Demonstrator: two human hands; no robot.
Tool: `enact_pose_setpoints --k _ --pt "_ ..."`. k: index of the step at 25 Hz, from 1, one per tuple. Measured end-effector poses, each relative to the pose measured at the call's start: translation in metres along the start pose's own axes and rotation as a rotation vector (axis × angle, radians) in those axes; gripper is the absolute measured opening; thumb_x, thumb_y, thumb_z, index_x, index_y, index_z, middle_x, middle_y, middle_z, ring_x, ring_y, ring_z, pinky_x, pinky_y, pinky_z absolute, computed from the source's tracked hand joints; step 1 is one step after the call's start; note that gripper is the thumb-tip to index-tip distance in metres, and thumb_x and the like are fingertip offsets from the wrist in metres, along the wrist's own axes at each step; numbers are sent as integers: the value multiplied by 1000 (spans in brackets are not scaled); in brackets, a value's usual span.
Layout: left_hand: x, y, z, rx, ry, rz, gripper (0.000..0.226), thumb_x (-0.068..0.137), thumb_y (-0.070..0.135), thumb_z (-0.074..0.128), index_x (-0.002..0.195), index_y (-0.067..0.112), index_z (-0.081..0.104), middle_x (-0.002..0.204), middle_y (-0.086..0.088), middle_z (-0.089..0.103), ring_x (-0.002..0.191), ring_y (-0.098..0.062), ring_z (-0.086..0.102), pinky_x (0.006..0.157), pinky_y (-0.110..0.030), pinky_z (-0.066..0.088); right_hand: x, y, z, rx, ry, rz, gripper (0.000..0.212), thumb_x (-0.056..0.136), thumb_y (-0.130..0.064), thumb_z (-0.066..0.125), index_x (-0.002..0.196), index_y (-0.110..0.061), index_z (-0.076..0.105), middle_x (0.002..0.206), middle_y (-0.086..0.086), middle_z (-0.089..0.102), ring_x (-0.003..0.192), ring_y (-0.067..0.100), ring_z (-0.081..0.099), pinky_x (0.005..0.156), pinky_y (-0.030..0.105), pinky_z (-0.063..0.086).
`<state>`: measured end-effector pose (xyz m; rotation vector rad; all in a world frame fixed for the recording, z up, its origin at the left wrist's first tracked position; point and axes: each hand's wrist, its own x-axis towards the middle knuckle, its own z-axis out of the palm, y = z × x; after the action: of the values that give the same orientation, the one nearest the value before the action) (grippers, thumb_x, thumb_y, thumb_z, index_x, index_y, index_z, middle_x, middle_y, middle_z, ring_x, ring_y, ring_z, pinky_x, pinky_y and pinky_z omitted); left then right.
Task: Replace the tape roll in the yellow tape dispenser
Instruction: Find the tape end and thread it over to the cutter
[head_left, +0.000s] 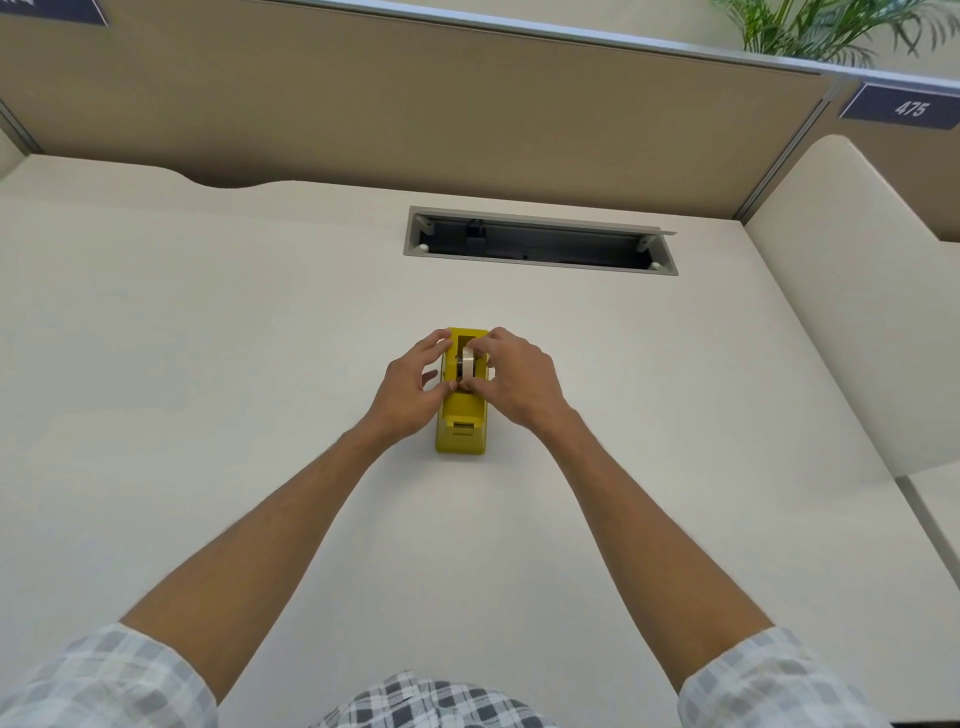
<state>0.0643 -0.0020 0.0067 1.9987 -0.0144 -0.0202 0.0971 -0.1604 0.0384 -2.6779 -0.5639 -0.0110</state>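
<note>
A yellow tape dispenser (462, 426) stands on the white desk (208, 364), its cutter end pointing toward me. A white tape roll (467, 362) sits upright in the dispenser's well. My right hand (511, 376) pinches the roll from the right, with fingers over its top and thumb at its near edge. My left hand (413, 387) is curled against the dispenser's left side, its thumb tip close to the roll and its fingers on the yellow wall. The roll's lower half is hidden inside the dispenser.
An open cable slot (540, 241) is set into the desk behind the dispenser. A tan partition (415, 104) closes the back, and a white side panel (857, 291) rises at the right. A plant (831, 26) shows beyond the partition.
</note>
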Motion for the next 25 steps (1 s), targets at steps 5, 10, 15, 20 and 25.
enact_pose_setpoints --k 5,10,15,20,25 --pt "0 0 -1 -7 -6 6 61 87 2 64 143 13 42 152 5 38 138 -17 38 107 -32 42 -1 -3 -2 -22 7 -12 50 79 -41 73 123 -22 59 111 -1 61 94 19 62 71 33 50" --pt "0 -2 -1 14 -20 19 61 88 3 63 144 12 40 153 4 36 139 -17 37 105 -28 41 1 -3 0 -30 2 -14 40 82 -40 72 117 -22 64 109 0 61 92 20 61 69 32 48" --pt "-1 -5 -1 86 -46 56 60 91 7 61 145 12 38 156 4 32 140 -18 36 109 -35 42 0 -2 2 46 15 38 43 85 -36 71 124 -21 60 115 0 60 98 20 60 78 38 53" --pt "-2 -5 -1 98 -43 79 58 91 7 60 145 11 39 155 3 33 140 -17 35 109 -37 42 -5 -5 7 -51 44 6 40 89 -32 65 127 -21 57 121 2 59 110 22 53 83 37 48" --pt "-2 -6 -2 110 -47 90 58 91 9 61 145 11 39 155 4 32 141 -16 35 110 -37 40 -6 -9 6 -65 19 8 39 91 -28 63 128 -19 56 123 2 58 112 21 51 83 38 49"
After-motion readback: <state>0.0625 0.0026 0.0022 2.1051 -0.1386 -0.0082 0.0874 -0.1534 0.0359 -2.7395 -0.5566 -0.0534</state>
